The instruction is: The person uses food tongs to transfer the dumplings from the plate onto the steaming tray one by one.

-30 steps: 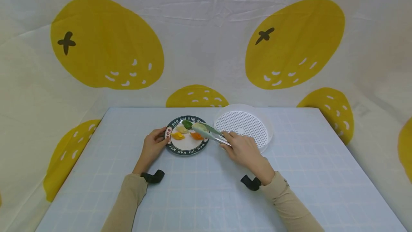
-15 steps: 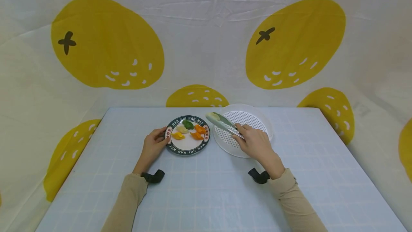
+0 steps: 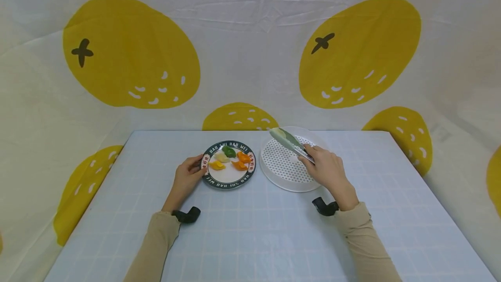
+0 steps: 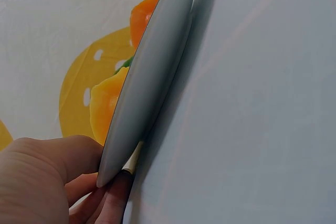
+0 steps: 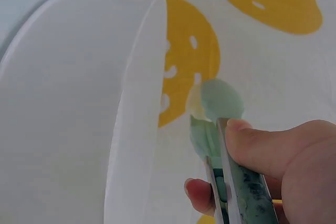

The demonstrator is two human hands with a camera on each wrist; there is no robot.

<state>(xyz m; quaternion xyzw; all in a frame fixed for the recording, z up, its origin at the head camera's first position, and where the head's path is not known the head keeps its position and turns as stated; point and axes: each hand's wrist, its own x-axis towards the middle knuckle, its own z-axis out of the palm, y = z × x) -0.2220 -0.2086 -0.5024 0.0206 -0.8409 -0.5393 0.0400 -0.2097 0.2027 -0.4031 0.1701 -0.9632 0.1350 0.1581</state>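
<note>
My left hand (image 3: 188, 179) pinches the left rim of a round plate (image 3: 228, 185) with a dark green lettered border. In the left wrist view, the thumb lies over the rim and fingers are beneath it. On the plate are several dumpling-like pieces: yellow (image 3: 217, 166), white (image 3: 222, 156), green (image 3: 228, 152) and two orange, one at the right (image 3: 243, 157). My right hand (image 3: 328, 169) grips green-tipped metal tongs (image 3: 291, 143), whose tips hold a pale piece (image 5: 195, 102). The tongs are above a white perforated steamer tray (image 3: 279, 166).
The steamer tray stands right of the plate, near the far edge of the table (image 3: 242, 229), which has a pale blue checked cover. A white curtain (image 3: 250, 64) printed with yellow fruit rises behind. Black wrist mounts (image 3: 188, 215) are strapped to both wrists.
From over the plate, my right hand has carried the tongs and pale piece rightward to above the steamer tray. My left hand and the plate have stayed in place.
</note>
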